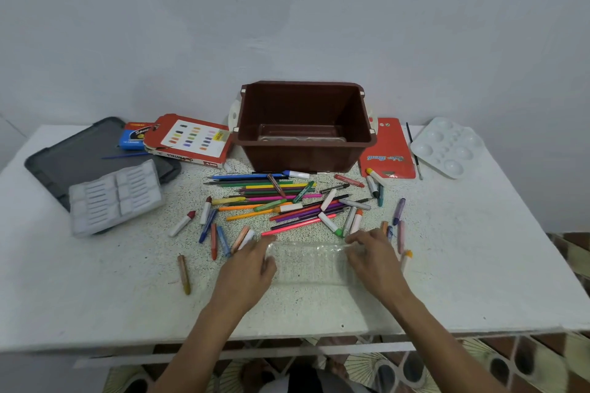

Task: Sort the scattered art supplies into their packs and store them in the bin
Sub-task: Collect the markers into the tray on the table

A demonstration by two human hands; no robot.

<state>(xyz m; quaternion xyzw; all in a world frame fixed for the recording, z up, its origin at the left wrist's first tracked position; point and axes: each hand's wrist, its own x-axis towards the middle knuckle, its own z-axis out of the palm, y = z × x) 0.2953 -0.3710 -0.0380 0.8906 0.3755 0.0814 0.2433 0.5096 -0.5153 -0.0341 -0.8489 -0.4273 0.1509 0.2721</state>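
A clear plastic tray [308,262] lies flat on the table in front of me. My left hand [250,268] grips its left end and my right hand [372,257] grips its right end. Behind it lies a heap of coloured pencils [271,198], with crayons [214,241] and pastel sticks scattered around. The brown bin [303,150] stands open at the back, with a clear tray lying on its bottom. A red oil pastels box [188,140], a blue crayon box [134,135] and a red pencil pack [388,150] flank the bin.
A dark grey lid [60,159] lies at the left with a white ribbed insert tray [115,198] on its near corner. A white paint palette [447,147] and a thin brush [413,150] sit at the back right. The table's front edge [287,340] is near.
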